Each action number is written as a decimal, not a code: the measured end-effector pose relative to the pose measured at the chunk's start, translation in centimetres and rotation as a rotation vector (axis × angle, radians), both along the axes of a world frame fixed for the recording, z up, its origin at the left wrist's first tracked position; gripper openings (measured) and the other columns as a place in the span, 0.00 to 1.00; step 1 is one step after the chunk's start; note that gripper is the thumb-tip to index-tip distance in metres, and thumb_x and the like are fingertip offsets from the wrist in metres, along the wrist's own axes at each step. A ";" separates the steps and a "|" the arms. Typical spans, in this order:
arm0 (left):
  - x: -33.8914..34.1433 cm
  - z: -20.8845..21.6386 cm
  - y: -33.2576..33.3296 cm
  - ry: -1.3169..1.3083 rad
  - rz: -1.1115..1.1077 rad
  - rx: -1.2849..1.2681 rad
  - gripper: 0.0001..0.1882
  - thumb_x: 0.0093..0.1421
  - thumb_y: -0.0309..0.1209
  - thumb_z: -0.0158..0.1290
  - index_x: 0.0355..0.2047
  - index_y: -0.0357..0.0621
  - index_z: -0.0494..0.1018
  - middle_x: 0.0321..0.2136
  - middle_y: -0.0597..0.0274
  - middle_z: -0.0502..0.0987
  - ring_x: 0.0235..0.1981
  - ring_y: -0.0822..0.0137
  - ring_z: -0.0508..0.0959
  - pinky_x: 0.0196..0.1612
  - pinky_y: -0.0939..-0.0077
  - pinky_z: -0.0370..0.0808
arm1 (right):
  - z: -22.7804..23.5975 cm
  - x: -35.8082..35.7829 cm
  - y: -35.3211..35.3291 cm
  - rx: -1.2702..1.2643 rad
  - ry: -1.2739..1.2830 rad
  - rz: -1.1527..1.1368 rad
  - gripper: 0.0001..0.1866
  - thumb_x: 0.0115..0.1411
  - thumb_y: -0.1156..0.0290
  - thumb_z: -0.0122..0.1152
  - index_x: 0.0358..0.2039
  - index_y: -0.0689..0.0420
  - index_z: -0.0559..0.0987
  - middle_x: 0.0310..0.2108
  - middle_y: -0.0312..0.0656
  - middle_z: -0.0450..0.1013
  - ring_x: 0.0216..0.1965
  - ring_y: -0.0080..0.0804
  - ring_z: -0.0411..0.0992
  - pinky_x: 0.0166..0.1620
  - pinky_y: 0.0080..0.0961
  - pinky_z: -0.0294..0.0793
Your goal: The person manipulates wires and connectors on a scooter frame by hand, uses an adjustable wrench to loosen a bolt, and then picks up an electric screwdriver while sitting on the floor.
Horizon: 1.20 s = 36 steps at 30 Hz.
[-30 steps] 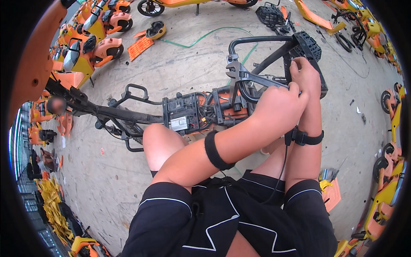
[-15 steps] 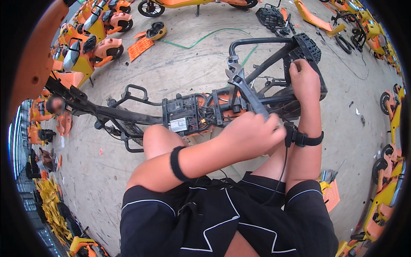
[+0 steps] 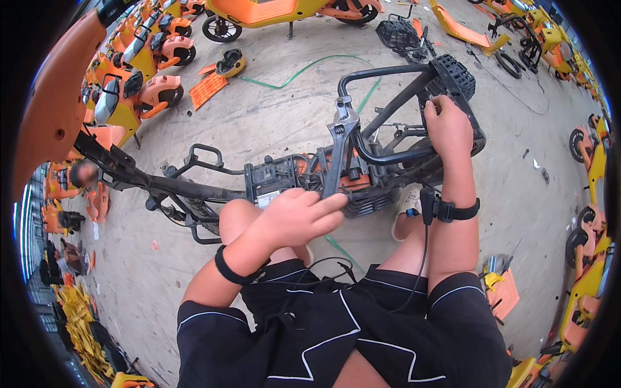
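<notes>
A stripped black scooter frame [image 3: 213,192] lies across in front of me, its wiring and boxes exposed. My left hand [image 3: 301,216] holds an adjustable wrench [image 3: 337,155] by the handle's lower end, which passes behind my fingers. The wrench stands nearly upright, its jaws at a bolt [image 3: 341,103] on the bent tube of the rear loop [image 3: 381,72]. At the frame's rear end, my right hand [image 3: 451,126] is closed with fingers curled against the black tail part, beside a ribbed black piece [image 3: 456,76]. What those fingertips grip is partly hidden.
A yellow and orange scooter [image 3: 272,14] stands ahead, with more scooters [image 3: 152,94] along the left and right. A yellow helmet [image 3: 231,63] and an orange panel [image 3: 208,92] lie on the floor. A black basket [image 3: 398,33] is farther back. A cable [image 3: 424,265] hangs from my right wrist strap.
My left hand has swung left and toward me, turning the wrench from a rightward slant to nearly upright. My right hand stays at the frame's rear end. The whole view has shifted slightly.
</notes>
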<state>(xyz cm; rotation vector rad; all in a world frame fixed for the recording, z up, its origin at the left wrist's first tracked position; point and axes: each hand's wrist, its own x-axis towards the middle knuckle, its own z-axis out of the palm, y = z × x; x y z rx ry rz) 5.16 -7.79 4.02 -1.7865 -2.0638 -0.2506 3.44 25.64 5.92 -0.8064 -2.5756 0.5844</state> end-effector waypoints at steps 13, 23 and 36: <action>0.1 -1.2 -0.3 -0.071 0.160 0.357 0.17 0.51 0.31 0.64 0.43 0.52 0.77 0.46 0.68 0.80 0.23 0.73 0.74 0.25 0.78 0.71 | 0.3 0.0 0.0 0.000 -0.035 0.025 0.18 0.62 0.54 0.54 0.42 0.51 0.83 0.36 0.47 0.81 0.42 0.48 0.78 0.46 0.41 0.76; -0.2 -3.7 -3.0 -0.661 0.629 0.675 0.16 0.67 0.35 0.56 0.49 0.35 0.73 0.37 0.57 0.79 0.33 0.72 0.78 0.39 0.78 0.75 | 0.5 0.4 -0.2 -0.041 -0.018 0.036 0.18 0.62 0.54 0.53 0.43 0.51 0.83 0.36 0.46 0.81 0.42 0.48 0.78 0.46 0.40 0.76; -9.9 -4.1 -2.6 -1.429 0.569 1.147 0.16 0.70 0.35 0.51 0.53 0.41 0.65 0.21 0.70 0.65 0.14 0.80 0.57 0.18 0.82 0.56 | 0.2 0.3 0.1 -0.068 -0.004 0.054 0.18 0.61 0.55 0.54 0.43 0.51 0.83 0.38 0.45 0.81 0.42 0.48 0.78 0.46 0.40 0.76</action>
